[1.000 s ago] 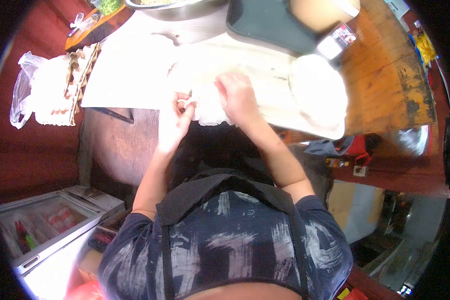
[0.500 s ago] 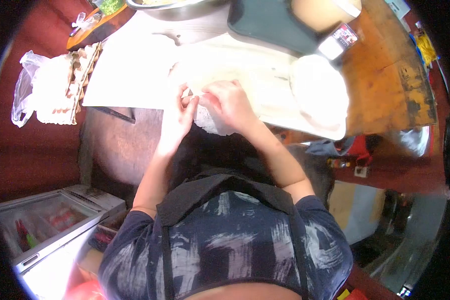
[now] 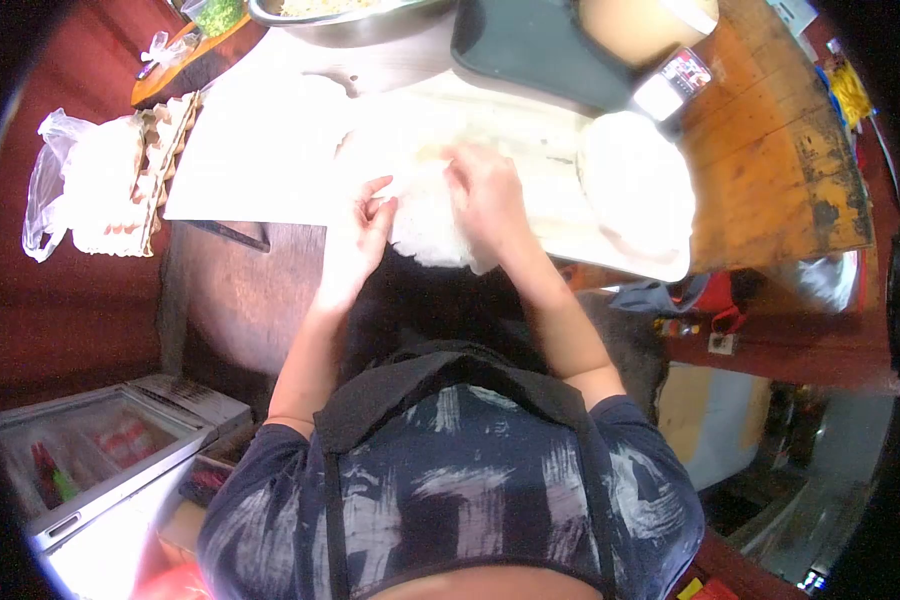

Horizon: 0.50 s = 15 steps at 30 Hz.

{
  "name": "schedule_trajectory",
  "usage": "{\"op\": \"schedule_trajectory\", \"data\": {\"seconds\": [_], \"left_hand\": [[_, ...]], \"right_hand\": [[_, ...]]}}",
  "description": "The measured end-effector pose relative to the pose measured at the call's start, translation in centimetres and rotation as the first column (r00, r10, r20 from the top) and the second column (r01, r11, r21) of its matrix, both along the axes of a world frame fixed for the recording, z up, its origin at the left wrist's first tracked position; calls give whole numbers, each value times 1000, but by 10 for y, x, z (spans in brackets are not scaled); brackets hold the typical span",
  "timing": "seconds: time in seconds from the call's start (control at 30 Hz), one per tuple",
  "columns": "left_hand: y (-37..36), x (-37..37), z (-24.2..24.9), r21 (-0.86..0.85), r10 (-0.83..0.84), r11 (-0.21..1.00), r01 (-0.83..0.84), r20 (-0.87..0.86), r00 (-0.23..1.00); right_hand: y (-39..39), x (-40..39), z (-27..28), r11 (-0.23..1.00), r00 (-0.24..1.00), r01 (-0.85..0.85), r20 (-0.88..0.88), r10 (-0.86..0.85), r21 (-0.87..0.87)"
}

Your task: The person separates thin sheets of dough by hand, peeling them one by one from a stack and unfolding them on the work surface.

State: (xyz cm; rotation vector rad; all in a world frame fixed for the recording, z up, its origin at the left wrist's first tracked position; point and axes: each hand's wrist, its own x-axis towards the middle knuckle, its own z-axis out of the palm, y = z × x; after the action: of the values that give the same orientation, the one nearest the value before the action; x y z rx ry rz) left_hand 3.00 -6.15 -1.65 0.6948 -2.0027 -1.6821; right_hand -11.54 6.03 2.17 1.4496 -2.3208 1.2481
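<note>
Dough (image 3: pixel 432 215) is worked at the near edge of the pale board (image 3: pixel 560 175), a thin white sheet that hangs slightly over that edge toward the person. It is pinned flat by the right hand (image 3: pixel 485 195), whose fingers are spread and pressed on top of it, apparently so that it does not slide. The left hand (image 3: pixel 358 240) is set at the sheet's left rim, its fingers (image 3: pixel 378 205) drawn together and pinched on a fold of the dough, as though the edge is being gathered.

One board is seen, laid across the wooden desk (image 3: pixel 780 150). On the board's right end one round stack of flat white discs (image 3: pixel 632 185) is kept, within reach of the right hand; how many discs are in it cannot be told. Beyond the board, one dark tray (image 3: pixel 530 45) is placed with one small scale (image 3: pixel 675 80) at its right corner, and one metal bowl (image 3: pixel 340 15) is set further left of the tray. Left of the board, one egg carton (image 3: pixel 160 160) is stood beside one white plastic bag (image 3: pixel 80 180). Well below the board, near the floor, one chest freezer (image 3: pixel 100 450) with a glass lid is seen.
</note>
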Motion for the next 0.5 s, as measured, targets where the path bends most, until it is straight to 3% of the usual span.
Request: {"op": "schedule_trajectory", "data": {"seconds": [0.07, 0.13, 0.2, 0.23, 0.3, 0.43, 0.5], "left_hand": [[2, 0, -1, 10, -42, 999, 41, 35, 999], [8, -3, -4, 23, -87, 996, 85, 71, 994], [13, -9, -9, -82, 52, 994, -65, -161, 986], [11, -10, -9, -85, 54, 994, -68, -163, 985], [7, -11, -1, -278, 141, 952, -130, 18, 990], [0, -13, 6, -137, 53, 990, -38, 113, 992], [0, -13, -1, -96, 43, 994, -49, -60, 997]], "right_hand": [[-1, 3, 3, 999, 999, -38, 27, 38, -5], [-4, 3, -1, 987, 982, -158, -109, 154, -29], [-6, 4, -7, 982, 973, -191, -129, 190, 6], [-6, 6, -8, 973, 961, -227, -150, 230, 41], [-6, 8, -7, 966, 960, -256, -114, 257, 25], [-3, -2, -12, 971, 970, -241, -38, 240, -9], [0, -12, -13, 983, 982, -185, -45, 185, -6]]}}
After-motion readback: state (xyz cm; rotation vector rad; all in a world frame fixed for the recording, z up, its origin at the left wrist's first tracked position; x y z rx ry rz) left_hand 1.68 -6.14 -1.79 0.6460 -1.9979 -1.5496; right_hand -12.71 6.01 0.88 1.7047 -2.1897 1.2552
